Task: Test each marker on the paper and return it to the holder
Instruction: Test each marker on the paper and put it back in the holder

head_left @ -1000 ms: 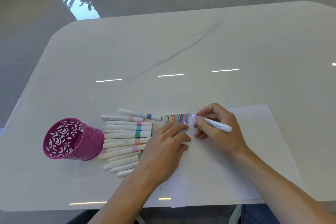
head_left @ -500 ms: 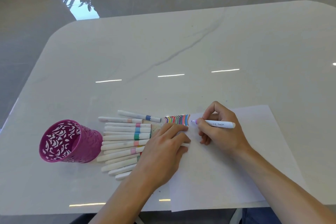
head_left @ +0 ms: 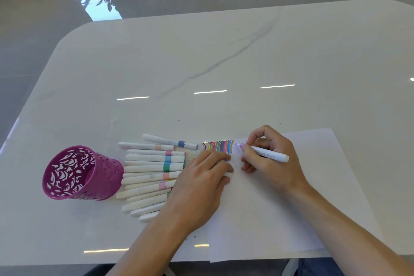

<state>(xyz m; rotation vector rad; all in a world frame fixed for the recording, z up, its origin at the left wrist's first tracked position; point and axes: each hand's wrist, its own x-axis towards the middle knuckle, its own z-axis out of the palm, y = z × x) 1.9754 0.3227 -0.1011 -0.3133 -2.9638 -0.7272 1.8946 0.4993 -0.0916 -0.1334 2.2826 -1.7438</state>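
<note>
The white marker with a purple tip (head_left: 265,154) is pinched in the right grip (head_left: 268,163), its tip just beside the coloured stripes (head_left: 218,146) drawn on the white paper sheet (head_left: 291,204). Many white markers (head_left: 147,172) are laid by the pink holder cup (head_left: 105,177), and none is seen inside. The left grip (head_left: 201,186) is rested flat and released on the paper's edge.

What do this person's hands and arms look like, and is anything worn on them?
The left hand and right hand are bare: no gloves, rings, watch or wristbands visible. No sleeves show anywhere up to the frame's edge.
</note>
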